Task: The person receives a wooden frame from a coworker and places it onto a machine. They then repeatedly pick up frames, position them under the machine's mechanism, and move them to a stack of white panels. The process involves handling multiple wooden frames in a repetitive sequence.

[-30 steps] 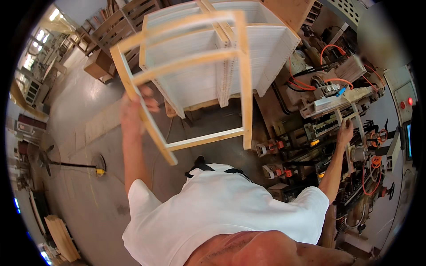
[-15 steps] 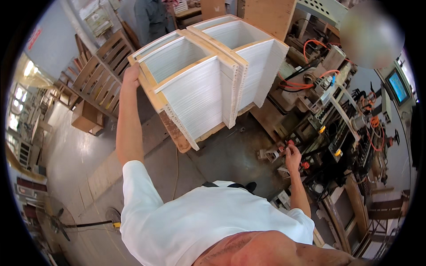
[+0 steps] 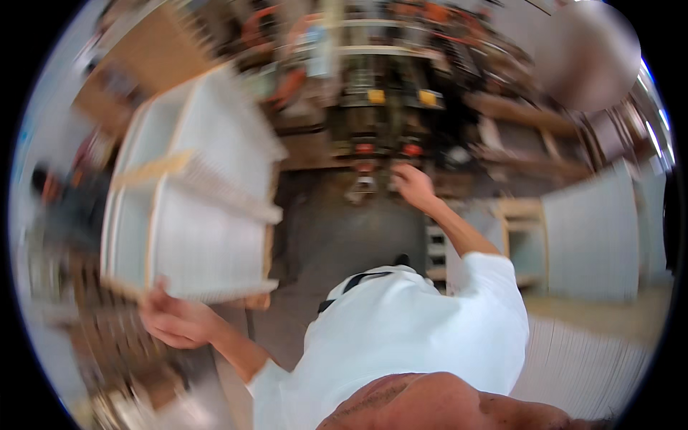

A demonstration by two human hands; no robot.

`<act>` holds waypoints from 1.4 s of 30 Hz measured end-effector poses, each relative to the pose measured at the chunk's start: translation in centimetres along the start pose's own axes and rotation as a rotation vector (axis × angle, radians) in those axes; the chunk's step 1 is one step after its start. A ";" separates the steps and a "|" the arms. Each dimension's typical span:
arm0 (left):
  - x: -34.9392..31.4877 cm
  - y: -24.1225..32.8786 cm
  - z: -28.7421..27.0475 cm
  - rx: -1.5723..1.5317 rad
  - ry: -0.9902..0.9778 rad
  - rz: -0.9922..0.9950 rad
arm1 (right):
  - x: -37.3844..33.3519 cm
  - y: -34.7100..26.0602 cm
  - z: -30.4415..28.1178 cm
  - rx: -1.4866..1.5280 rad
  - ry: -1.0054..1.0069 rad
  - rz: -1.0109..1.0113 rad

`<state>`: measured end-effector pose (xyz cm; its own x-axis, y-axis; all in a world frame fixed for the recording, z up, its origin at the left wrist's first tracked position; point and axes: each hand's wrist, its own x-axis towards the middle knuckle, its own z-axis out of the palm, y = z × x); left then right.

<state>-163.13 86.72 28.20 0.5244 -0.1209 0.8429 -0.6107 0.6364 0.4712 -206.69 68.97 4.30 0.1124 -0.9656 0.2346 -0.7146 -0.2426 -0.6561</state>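
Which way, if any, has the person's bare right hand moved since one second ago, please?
Yes, back toward the white short-sleeved shirt: the bare right hand was beyond the two small yellow blocks and is now on their near side.

Machine [image 3: 362, 82]: motion-blurred; no lettering legible.
Yellow blocks [image 3: 376, 97], 2, on machine: no digits or marks readable.
Brown panel [image 3: 136, 72], upper left: smeared by blur; no text legible.
White frame stacks [image 3: 211, 247], left: 0 labels readable.
Pale stack [image 3: 591, 236], right: no writing legible.
Shirt [image 3: 408, 337]: 0 print readable.
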 end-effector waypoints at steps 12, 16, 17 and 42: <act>-39.6 -10.7 12.8 -0.122 -1.451 -1.236 | -3.4 3.2 -40.4 -0.954 0.859 -0.244; -44.5 -12.3 13.6 -0.161 -1.518 -1.395 | -15.6 12.5 -56.0 -1.505 0.605 0.740; -45.5 -12.9 13.9 -0.167 -1.484 -1.380 | -17.9 14.2 -55.6 -1.331 0.995 0.765; -29.3 11.5 40.4 -1.300 -1.203 -1.391 | 2.4 -0.3 -33.3 -0.856 0.471 -0.632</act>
<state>-209.43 66.81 19.40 -0.6506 -0.7336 0.1964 0.5628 -0.2922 0.7732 -229.21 69.88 28.99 0.4765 -0.5210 0.7081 -0.8757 -0.3528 0.3298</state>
